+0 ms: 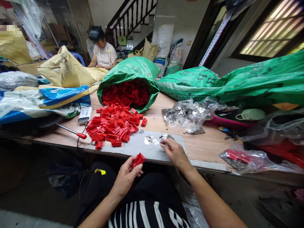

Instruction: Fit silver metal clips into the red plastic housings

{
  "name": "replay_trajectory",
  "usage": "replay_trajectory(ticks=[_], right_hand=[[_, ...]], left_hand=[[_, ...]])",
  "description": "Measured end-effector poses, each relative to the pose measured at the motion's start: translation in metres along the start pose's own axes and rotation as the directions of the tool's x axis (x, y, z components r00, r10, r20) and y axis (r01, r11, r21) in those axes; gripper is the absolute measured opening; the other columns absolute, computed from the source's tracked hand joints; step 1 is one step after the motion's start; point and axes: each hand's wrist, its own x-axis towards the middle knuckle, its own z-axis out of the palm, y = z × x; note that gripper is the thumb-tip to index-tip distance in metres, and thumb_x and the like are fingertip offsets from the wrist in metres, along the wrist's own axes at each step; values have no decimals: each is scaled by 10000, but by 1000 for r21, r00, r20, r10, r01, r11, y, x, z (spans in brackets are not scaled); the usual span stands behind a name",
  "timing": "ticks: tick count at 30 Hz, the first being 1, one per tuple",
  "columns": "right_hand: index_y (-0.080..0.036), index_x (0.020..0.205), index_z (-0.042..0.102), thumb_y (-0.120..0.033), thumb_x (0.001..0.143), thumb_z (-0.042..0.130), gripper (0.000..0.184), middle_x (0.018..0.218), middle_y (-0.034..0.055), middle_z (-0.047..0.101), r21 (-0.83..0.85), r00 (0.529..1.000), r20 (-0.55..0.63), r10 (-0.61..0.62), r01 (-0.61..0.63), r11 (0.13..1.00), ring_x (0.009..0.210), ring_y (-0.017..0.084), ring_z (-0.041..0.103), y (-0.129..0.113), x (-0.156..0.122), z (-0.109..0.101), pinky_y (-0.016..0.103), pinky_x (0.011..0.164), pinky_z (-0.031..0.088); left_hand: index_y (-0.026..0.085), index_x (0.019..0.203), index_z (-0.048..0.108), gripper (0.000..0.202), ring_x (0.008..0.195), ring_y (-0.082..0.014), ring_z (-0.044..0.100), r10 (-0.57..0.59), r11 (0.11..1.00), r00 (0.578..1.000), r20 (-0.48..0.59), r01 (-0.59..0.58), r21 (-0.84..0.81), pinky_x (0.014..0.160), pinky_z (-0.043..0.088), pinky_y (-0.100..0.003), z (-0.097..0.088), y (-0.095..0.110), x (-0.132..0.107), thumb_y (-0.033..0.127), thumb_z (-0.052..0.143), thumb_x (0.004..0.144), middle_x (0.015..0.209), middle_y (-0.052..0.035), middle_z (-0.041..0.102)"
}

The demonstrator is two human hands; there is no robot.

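Observation:
In front of the table edge, my left hand (129,174) is closed around a red plastic part (139,160), tilted upward. My right hand (174,152) is over the grey mat (135,147), fingertips pinched together at a small pile of shiny metal pieces (167,137). What the fingertips hold, if anything, is too small to make out. A second pile of white-looking metal pieces (150,140) lies just left of it. Farther left, a heap of red plastic parts (114,123) spreads out from the mouth of a green woven sack (133,68).
Clear bags of metal pieces (187,112) lie right of the sack. A lever with a red handle (82,135) and a white power bank (85,115) stand left. A pink basket (225,122) and a plastic bag (249,158) are at right. Another person (104,53) sits beyond the table.

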Motion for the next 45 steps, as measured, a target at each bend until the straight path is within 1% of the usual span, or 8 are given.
replay_trajectory(ticks=[7,16,25,28,31,35,39,45], right_hand=[[-230,934,665,-250,903,493,176,945,48,656,-513,988,140,61,20,858,873,181,620,15,46,-11,266,750,456],[-227,964,644,-311,871,557,153,984,88,648,-641,969,173,174,-23,767,870,219,616,5,54,1,292,693,426],[-205,909,615,-214,842,495,137,921,94,671,-615,978,156,140,-15,788,813,221,608,5,50,2,287,651,401],[-210,909,593,-204,829,493,128,901,55,667,-500,987,116,109,-37,865,784,189,598,5,51,-4,274,675,407],[-205,862,576,-256,835,509,88,831,16,640,-69,991,122,55,-47,996,731,153,568,4,48,-9,257,679,419],[-187,842,583,-357,841,555,172,759,-1,579,356,980,200,1,-74,932,696,131,515,-9,36,-11,245,652,414],[-178,846,607,-367,840,580,192,734,-1,568,434,948,317,-36,-111,894,658,122,490,-31,20,-14,240,615,400],[-195,874,650,-278,882,541,138,784,8,644,307,902,400,-165,38,951,711,138,560,-48,6,-13,240,649,411]], left_hand=[[190,1043,584,343,669,-151,604,142,948,989,-50,-122,293,635,465,-249,-1,-1,0,402,650,781,857,-30,677],[197,979,626,229,675,-153,587,476,683,878,-53,-331,651,653,461,-253,-4,9,1,328,645,792,857,-37,661],[182,987,606,205,717,-140,586,548,591,836,-19,-371,716,677,473,-244,-2,13,0,300,628,821,856,-34,640],[186,985,607,205,716,-139,591,540,608,841,-40,-357,709,673,476,-243,-3,13,0,307,631,821,860,-32,643],[192,984,605,197,721,-136,595,549,617,833,-62,-355,703,672,481,-240,-3,14,3,294,637,818,862,-25,644],[197,971,605,173,714,-135,594,590,584,807,-39,-393,710,668,484,-239,1,16,11,263,636,814,850,-16,642],[186,943,602,146,694,-129,588,625,531,781,-1,-424,734,659,482,-233,8,21,17,222,638,806,818,-13,635],[187,944,602,135,702,-136,601,655,459,754,59,-457,762,684,488,-243,12,25,16,176,616,809,811,-17,640]])
